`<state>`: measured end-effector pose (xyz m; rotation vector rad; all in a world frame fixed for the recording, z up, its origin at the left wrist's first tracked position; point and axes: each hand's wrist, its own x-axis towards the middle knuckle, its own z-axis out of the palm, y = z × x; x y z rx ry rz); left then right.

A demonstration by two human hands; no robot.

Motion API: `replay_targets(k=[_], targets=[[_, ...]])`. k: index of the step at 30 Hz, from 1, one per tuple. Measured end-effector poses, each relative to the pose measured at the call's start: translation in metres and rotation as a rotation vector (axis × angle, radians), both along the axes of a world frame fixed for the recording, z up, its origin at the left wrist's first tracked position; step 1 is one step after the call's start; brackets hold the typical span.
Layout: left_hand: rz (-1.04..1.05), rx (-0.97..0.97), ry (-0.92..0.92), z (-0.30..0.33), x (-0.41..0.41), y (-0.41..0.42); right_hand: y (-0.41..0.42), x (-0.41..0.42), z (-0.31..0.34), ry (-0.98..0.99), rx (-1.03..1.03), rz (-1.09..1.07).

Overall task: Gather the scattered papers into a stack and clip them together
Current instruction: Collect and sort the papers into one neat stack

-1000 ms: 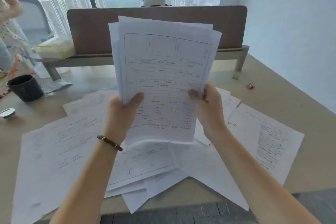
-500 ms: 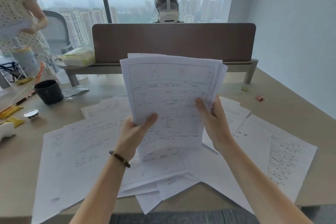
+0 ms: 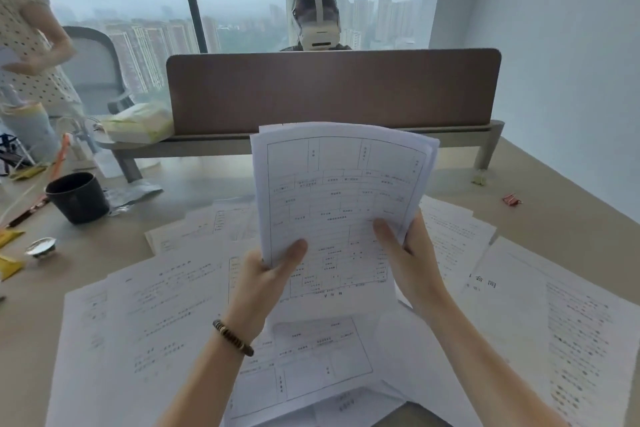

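Note:
Both hands hold a bundle of white printed papers [image 3: 337,191] upright above the desk. My left hand [image 3: 265,282] grips its lower left edge, thumb on the front sheet. My right hand [image 3: 407,258] grips the lower right edge, thumb also on the front. The sheets in the bundle are unevenly aligned at the top. More loose papers [image 3: 156,305] lie scattered flat on the beige desk [image 3: 554,215] under and around my arms. A red binder clip [image 3: 512,200] lies at the far right of the desk, and a pale green clip [image 3: 479,179] lies near the divider's leg.
A brown divider panel [image 3: 332,90] stands across the back of the desk, with a person wearing a headset behind it. A black cup [image 3: 78,197], a small metal lid [image 3: 41,247] and yellow packets sit at the left. Another person stands at the far left by a chair.
The view has tilted upward, so the bundle sits lower in the frame. Both hands keep their hold on the papers, which have tilted slightly.

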<state>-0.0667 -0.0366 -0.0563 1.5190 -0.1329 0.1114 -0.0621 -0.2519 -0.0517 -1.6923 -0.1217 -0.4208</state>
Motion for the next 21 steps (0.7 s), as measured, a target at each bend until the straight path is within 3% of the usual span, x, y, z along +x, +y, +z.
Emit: replay_targets(k=[5, 10, 14, 18, 21], targets=[[-0.012, 0.017, -0.047, 0.013, 0.005, 0.002, -0.006, -0.001, 0.02, -0.029, 0.024, -0.02], [-0.072, 0.035, -0.028, 0.007, 0.004, 0.006, -0.006, -0.008, 0.065, -0.235, -0.026, -0.044], [-0.082, 0.027, -0.023, 0.005, 0.001, 0.009, -0.004, -0.013, 0.099, -0.441, -0.291, -0.146], [-0.062, 0.009, -0.003, 0.003, 0.0, 0.013, -0.009, -0.006, 0.107, -0.505, -0.58, -0.178], [-0.065, 0.022, -0.003, 0.002, -0.002, 0.015, -0.008, -0.003, 0.105, -0.503, -0.635, -0.18]])
